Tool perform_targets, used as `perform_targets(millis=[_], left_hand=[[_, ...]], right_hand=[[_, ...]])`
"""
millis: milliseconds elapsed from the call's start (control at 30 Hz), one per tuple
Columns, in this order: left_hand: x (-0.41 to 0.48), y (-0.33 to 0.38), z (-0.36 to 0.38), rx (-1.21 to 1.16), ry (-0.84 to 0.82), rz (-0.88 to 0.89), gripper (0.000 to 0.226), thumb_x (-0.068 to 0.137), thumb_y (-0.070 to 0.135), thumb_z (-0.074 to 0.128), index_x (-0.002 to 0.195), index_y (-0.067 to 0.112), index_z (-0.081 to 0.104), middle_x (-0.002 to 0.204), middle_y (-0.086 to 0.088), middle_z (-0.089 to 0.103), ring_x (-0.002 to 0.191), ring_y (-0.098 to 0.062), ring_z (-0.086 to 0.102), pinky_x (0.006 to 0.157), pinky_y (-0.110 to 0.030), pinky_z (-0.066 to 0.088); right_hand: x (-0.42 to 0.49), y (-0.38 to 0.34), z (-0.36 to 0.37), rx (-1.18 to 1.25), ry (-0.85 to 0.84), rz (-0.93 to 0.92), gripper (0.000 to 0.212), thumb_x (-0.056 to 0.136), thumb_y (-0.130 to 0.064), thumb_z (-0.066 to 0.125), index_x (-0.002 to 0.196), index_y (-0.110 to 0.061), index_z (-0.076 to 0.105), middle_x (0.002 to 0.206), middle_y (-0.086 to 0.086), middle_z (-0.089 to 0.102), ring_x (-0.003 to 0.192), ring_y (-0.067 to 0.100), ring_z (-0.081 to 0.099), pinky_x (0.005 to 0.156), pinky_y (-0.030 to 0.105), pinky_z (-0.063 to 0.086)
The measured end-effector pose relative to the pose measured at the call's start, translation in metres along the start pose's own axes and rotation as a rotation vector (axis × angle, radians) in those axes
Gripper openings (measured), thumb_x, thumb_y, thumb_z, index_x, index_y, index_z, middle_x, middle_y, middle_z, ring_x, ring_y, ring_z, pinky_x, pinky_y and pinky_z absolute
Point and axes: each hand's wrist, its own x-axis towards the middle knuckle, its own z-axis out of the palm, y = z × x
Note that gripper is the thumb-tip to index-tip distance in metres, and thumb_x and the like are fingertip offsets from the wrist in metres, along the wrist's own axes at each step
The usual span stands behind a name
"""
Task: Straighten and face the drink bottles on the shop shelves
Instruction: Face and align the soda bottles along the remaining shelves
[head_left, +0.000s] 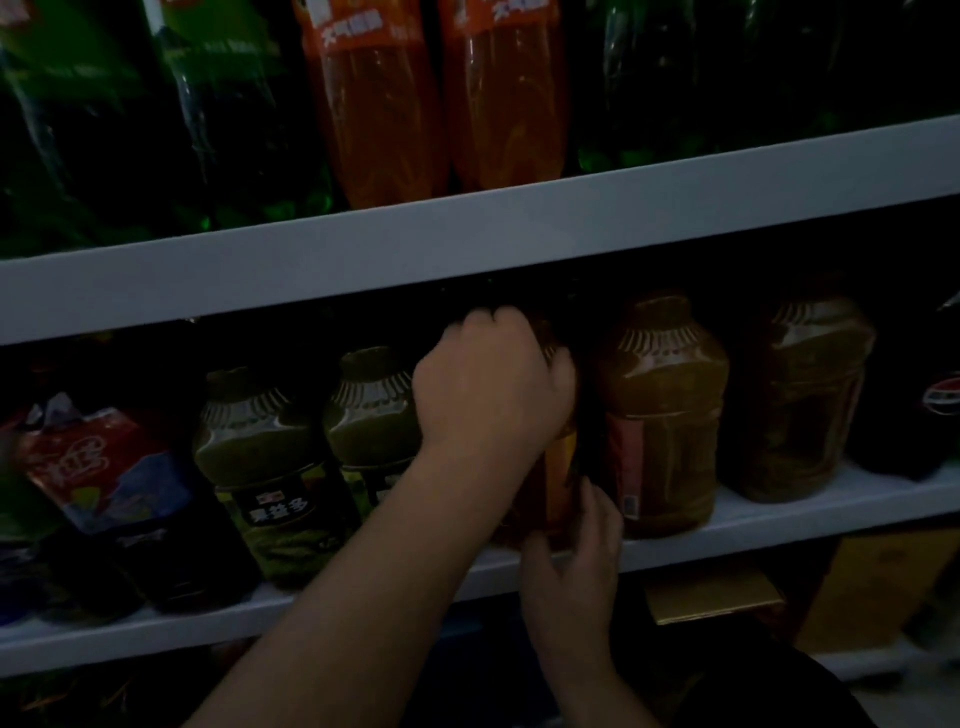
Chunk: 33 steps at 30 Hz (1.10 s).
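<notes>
Amber bottle: left hand grip clamps its top, right hand grip wraps its base.

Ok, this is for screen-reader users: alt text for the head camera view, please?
Two hands hold an amber bottle on a dim shop shelf: the left hand grips its top, the right hand its base. Other juice bottles stand either side; orange bottles and green bottles line the upper shelf.

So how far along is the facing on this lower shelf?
Looks done: the two green juice bottles stand upright. In hand: left hand grips the amber bottle at the top, right hand at its base. Left: the leaning cola bottle, and the brown juice bottle showing its barcode side.
</notes>
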Motion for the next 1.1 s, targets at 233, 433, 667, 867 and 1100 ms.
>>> perform_targets(millis=[233, 433, 667, 867, 1100], left_hand=[[-0.004, 0.022, 0.04, -0.228, -0.082, -0.311, 0.116, 0.05, 0.076, 0.072, 0.136, 0.01, 0.031, 0.132, -0.011, 0.047, 0.124, -0.03, 0.044, 0.104, -0.049, 0.035], [-0.005, 0.019, 0.051, -0.198, 0.042, -0.294, 0.105, 0.057, 0.06, 0.078, 0.136, 0.007, 0.033, 0.123, -0.012, 0.051, 0.116, -0.031, 0.048, 0.099, -0.044, 0.038], [0.003, -0.008, 0.041, -0.33, -0.072, -0.189, 0.091, 0.057, 0.049, 0.082, 0.127, 0.007, 0.041, 0.118, -0.013, 0.053, 0.108, -0.031, 0.054, 0.082, -0.029, 0.043], [0.021, -0.024, 0.017, -0.311, -0.392, -0.117, 0.087, 0.06, 0.045, 0.086, 0.13, 0.018, 0.042, 0.121, -0.002, 0.057, 0.111, -0.022, 0.055, 0.077, -0.025, 0.039], [0.038, -0.042, -0.017, -0.176, -0.596, -0.018, 0.083, 0.069, 0.029, 0.083, 0.139, 0.03, 0.039, 0.137, 0.003, 0.05, 0.125, -0.022, 0.047, 0.089, -0.029, 0.036]], right_hand=[[-0.003, -0.006, 0.004, 0.028, -0.111, 0.065, 0.084, 0.084, -0.027, 0.068, 0.151, -0.02, 0.018, 0.154, -0.004, 0.021, 0.14, 0.012, 0.021, 0.105, 0.024, 0.022], [-0.017, 0.004, -0.002, 0.021, -0.182, 0.083, 0.078, 0.087, -0.016, 0.062, 0.151, -0.019, 0.017, 0.154, -0.008, 0.016, 0.138, 0.006, 0.019, 0.108, 0.026, 0.023], [0.009, 0.019, -0.03, 0.073, -0.141, 0.113, 0.052, 0.087, -0.014, 0.061, 0.136, -0.023, 0.046, 0.136, -0.006, 0.045, 0.125, 0.012, 0.043, 0.106, 0.035, 0.037], [0.016, 0.017, -0.027, 0.043, -0.204, 0.165, 0.064, 0.088, -0.021, 0.061, 0.145, -0.024, 0.034, 0.146, -0.005, 0.036, 0.13, 0.009, 0.034, 0.111, 0.03, 0.028], [0.025, 0.008, -0.011, 0.192, -0.298, 0.187, 0.086, 0.084, -0.024, 0.068, 0.15, -0.035, 0.015, 0.149, -0.011, 0.029, 0.131, 0.005, 0.031, 0.107, 0.028, 0.027]])
